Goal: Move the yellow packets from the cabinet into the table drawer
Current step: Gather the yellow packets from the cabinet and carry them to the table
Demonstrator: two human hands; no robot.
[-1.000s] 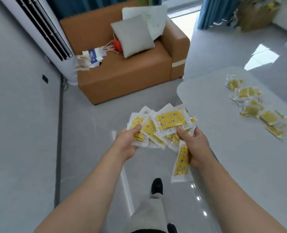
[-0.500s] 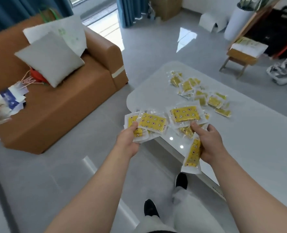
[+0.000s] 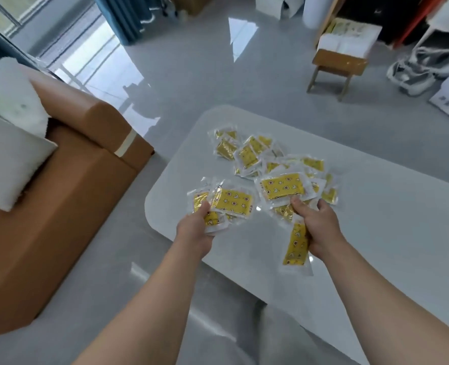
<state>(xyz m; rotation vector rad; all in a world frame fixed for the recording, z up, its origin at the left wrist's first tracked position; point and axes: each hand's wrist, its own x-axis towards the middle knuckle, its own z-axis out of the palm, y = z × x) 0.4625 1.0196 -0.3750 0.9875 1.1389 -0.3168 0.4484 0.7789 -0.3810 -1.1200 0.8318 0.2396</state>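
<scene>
My left hand (image 3: 195,230) grips a fan of several yellow packets (image 3: 231,202) in clear wrappers, held over the near left corner of the white table (image 3: 376,233). My right hand (image 3: 318,227) grips another bunch of yellow packets (image 3: 282,189), and one packet (image 3: 296,247) hangs down below its fingers. Just beyond both hands, a loose pile of several yellow packets (image 3: 249,154) lies on the tabletop. No drawer or cabinet is in view.
A brown sofa (image 3: 68,185) with white cushions (image 3: 7,159) stands to the left of the table. A small wooden stool (image 3: 336,69) with a white box on it, bags and boxes stand at the far right. Glossy grey floor (image 3: 191,83) lies between them.
The view has swung right from the sofa toward the table. Both hands with their packets have come over the table's near corner, close to the pile lying there.
</scene>
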